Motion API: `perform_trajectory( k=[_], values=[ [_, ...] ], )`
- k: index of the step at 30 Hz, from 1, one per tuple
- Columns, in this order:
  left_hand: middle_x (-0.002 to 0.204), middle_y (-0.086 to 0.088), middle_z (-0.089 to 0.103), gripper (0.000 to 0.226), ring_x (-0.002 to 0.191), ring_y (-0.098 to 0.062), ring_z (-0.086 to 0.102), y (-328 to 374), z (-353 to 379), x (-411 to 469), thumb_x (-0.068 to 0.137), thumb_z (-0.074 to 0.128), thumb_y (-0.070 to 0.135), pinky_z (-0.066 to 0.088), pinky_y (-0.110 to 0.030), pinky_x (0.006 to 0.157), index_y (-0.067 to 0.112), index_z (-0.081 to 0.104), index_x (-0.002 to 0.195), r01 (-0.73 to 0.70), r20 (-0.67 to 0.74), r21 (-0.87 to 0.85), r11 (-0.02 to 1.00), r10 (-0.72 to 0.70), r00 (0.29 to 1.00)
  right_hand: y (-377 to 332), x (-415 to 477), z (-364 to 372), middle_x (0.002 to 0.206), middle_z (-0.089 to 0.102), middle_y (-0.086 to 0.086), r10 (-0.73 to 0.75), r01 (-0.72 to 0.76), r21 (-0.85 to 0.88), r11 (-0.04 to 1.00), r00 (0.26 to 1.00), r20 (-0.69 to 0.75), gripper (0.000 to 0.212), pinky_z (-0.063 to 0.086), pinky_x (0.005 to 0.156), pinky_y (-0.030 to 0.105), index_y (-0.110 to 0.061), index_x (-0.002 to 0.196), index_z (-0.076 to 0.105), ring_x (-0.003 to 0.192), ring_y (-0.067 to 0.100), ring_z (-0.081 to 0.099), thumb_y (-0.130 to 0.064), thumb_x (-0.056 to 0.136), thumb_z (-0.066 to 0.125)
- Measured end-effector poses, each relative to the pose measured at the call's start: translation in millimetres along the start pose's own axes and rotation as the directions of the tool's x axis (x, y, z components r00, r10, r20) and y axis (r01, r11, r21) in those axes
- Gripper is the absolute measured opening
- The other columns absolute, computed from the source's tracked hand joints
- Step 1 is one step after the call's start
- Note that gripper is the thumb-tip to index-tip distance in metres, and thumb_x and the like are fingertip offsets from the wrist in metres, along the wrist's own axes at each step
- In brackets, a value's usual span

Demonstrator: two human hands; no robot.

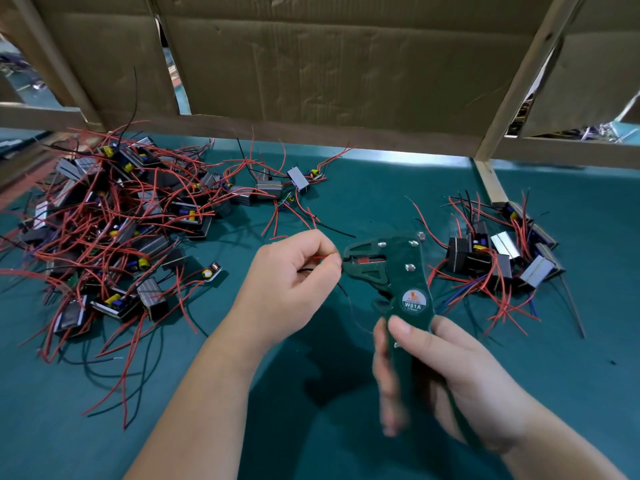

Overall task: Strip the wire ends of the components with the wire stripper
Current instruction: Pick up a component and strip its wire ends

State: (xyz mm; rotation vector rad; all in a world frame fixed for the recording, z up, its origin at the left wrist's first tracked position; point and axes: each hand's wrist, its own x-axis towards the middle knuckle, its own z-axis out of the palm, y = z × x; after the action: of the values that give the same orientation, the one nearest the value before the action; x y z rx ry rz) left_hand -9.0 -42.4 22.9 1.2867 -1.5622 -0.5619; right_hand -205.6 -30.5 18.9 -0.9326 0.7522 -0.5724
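Two hands: your left hand (294, 271) pinches the red wire (320, 258) between thumb and fingertips, just beside the tool's mouth; your right hand (443, 372) is wrapped round the handles of the wire stripper (398, 271), its fingers blurred, so how far the handles are squeezed cannot be told
Wire stripper: held above the middle of the tabletop (381, 188), toward its near edge, head pointing left, with the red wire's end lying inside the jaws
Step in hand: most likely the squeeze itself; feed the wire straight and level, hold your pinch firm, and close the handles in one even pull so the insulation slides off without nicking strands
Black wire (346, 296): trails loose below your left hand; steer it away from the jaws
Large heap (114, 216): components with red and black leads, toward the far left corner, probably waiting their turn
Small heap (502, 258): toward the right edge, perhaps finished, though the wire ends are too small to tell
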Motion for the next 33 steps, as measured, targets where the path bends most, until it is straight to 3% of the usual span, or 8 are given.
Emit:
perform_trajectory(
  k=[4, 7, 11, 17, 21, 24, 29, 33],
  values=[
    [0.047, 0.011, 0.044, 0.019, 0.045, -0.008, 0.033, -15.0, 9.3, 0.0, 0.087, 0.046, 0.032, 0.027, -0.018, 0.046, 0.024, 0.058, 0.075, 0.083, 0.078, 0.169, 0.982, -0.097, 0.992, 4.5, 8.1, 3.8, 0.056, 0.045, 0.013, 0.029, -0.023, 0.030, 0.999, 0.978, -0.208, 0.042, 0.044, 0.044, 0.033, -0.006, 0.079, 0.050, 0.035, 0.023, 0.040, -0.037, 0.072, 0.078],
    [0.046, 0.014, 0.045, 0.019, 0.044, -0.006, 0.033, -21.1, 10.8, 0.1, 0.086, 0.045, 0.035, 0.026, -0.018, 0.045, 0.027, 0.058, 0.076, 0.133, 0.090, 0.153, 0.979, -0.148, 0.985, -3.4, 9.4, -0.9, 0.059, 0.048, 0.013, 0.064, -0.045, 0.125, 0.991, 0.986, -0.154, 0.027, 0.047, 0.044, 0.035, -0.009, 0.074, 0.058, 0.039, 0.025, 0.046, -0.029, 0.065, 0.073],
    [0.044, 0.012, 0.038, 0.011, 0.042, -0.006, 0.029, -23.5, -3.5, 3.4, 0.088, 0.047, 0.028, 0.023, -0.016, 0.043, 0.031, 0.057, 0.084, 0.137, -0.050, 0.098, 0.986, -0.132, 0.990, -17.2, 6.9, -23.7, 0.069, 0.053, 0.015, 0.023, 0.013, 0.231, 0.973, 0.988, -0.152, 0.033, 0.052, 0.049, 0.041, -0.007, 0.083, 0.060, 0.052, 0.030, 0.055, -0.035, 0.067, 0.059],
    [0.052, 0.006, 0.030, 0.014, 0.047, -0.011, 0.025, -17.2, -4.1, 4.7, 0.099, 0.045, 0.027, 0.023, -0.022, 0.045, 0.038, 0.043, 0.090, 0.058, 0.007, -0.011, 0.998, -0.058, 0.998, -13.0, 4.8, -29.5, 0.084, 0.058, 0.024, 0.005, -0.014, 0.251, 0.968, 0.999, 0.037, 0.059, 0.053, 0.068, 0.055, -0.001, 0.096, 0.068, 0.070, 0.039, 0.061, -0.032, 0.049, 0.086],
    [0.056, 0.006, 0.030, 0.002, 0.050, -0.010, 0.026, -17.1, -4.6, 4.9, 0.093, 0.048, 0.035, 0.024, -0.024, 0.048, 0.037, 0.049, 0.092, 0.061, -0.005, -0.134, 0.989, -0.062, 0.998, -8.0, 6.9, -24.0, 0.086, 0.059, 0.024, 0.032, -0.070, 0.253, 0.965, 0.988, 0.152, 0.057, 0.053, 0.073, 0.056, -0.001, 0.101, 0.067, 0.074, 0.039, 0.062, -0.030, 0.054, 0.083],
    [0.057, 0.002, 0.033, 0.017, 0.052, -0.014, 0.030, -16.8, -4.2, 5.8, 0.090, 0.050, 0.039, 0.027, -0.029, 0.052, 0.039, 0.052, 0.107, 0.099, -0.065, -0.154, 0.983, -0.110, 0.992, -5.8, 8.0, -20.6, 0.086, 0.059, 0.024, 0.060, -0.106, 0.261, 0.960, 0.982, 0.179, 0.057, 0.053, 0.073, 0.056, 0.000, 0.102, 0.067, 0.074, 0.040, 0.062, -0.029, 0.056, 0.082],
    [0.058, -0.001, 0.046, 0.018, 0.048, -0.010, 0.033, -12.9, 0.6, 8.1, 0.089, 0.050, 0.036, 0.028, -0.025, 0.047, 0.029, 0.063, 0.079, 0.143, -0.102, -0.259, 0.955, -0.174, 0.979, -1.5, 10.6, -11.6, 0.087, 0.059, 0.025, 0.063, -0.112, 0.257, 0.960, 0.980, 0.191, 0.056, 0.052, 0.073, 0.056, 0.000, 0.104, 0.066, 0.074, 0.041, 0.061, -0.028, 0.057, 0.080],
    [0.054, 0.008, 0.043, 0.015, 0.047, -0.010, 0.032, -9.8, 7.5, 7.6, 0.086, 0.056, 0.032, 0.028, -0.022, 0.046, 0.023, 0.062, 0.076, 0.158, -0.101, -0.341, 0.927, -0.204, 0.974, -2.7, 10.2, -6.3, 0.088, 0.058, 0.026, 0.003, -0.078, 0.299, 0.951, 0.970, 0.242, 0.056, 0.052, 0.075, 0.057, 0.001, 0.106, 0.065, 0.076, 0.042, 0.061, -0.026, 0.060, 0.081]
  ],
)
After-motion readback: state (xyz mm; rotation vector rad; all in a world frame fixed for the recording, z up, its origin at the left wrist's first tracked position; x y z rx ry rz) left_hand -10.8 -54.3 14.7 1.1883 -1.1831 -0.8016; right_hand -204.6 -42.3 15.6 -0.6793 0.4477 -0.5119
